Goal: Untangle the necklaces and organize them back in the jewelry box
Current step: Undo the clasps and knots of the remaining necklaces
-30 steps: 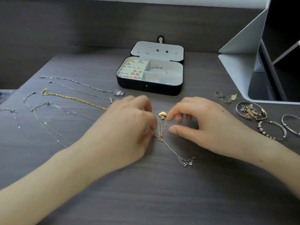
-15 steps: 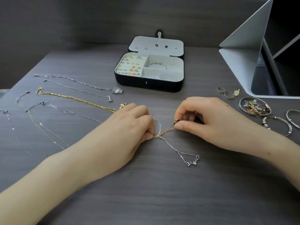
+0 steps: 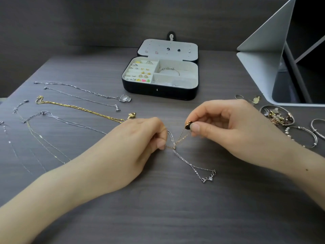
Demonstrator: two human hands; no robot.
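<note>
Tabletop (image 3: 158, 217), dark woodgrain. My left hand (image 3: 133, 147) and right hand (image 3: 228, 129) lie near its middle. The open jewelry box (image 3: 159, 93) stands beyond them, toward the rear edge. Straightened necklaces (image 3: 79, 108) lie in rows toward the left edge. Between my hands, a silver chain (image 3: 186, 162) and a rose-gold chain (image 3: 182, 138) cross in a knot just beside my left fingers (image 3: 161, 144), which pinch both strands. My right fingers (image 3: 198, 127) pinch the rose-gold chain's round pendant (image 3: 187, 124). The silver chain's antler pendant (image 3: 209, 177) rests nearer the front edge.
</note>
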